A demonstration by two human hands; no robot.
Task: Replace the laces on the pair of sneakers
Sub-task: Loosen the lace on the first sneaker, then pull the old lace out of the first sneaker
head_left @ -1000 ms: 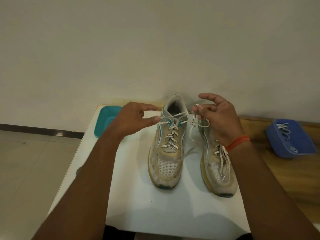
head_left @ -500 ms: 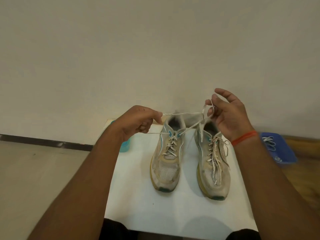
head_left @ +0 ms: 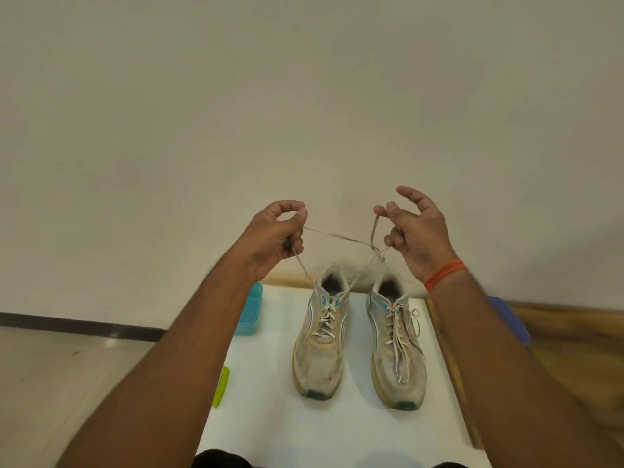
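1. Your left hand [head_left: 270, 236] and right hand [head_left: 417, 231] each pinch an end of the old lace [head_left: 337, 235], lifted taut to work its knot loose.
2. That lace runs down to the left sneaker [head_left: 320, 346], which sits on the desk [head_left: 270, 417] at 6 o'clock of your hands, beside the right sneaker [head_left: 398, 349].

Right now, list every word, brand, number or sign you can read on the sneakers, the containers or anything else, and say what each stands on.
No readable text anywhere.
Left sneaker: teal side markings only, a shape and no letters.
Right sneaker: the same teal markings, no letters.
Teal container: plain.
Blue container: blurred, nothing legible.
Green object at the table edge: no print visible.
Orange wristband: plain.
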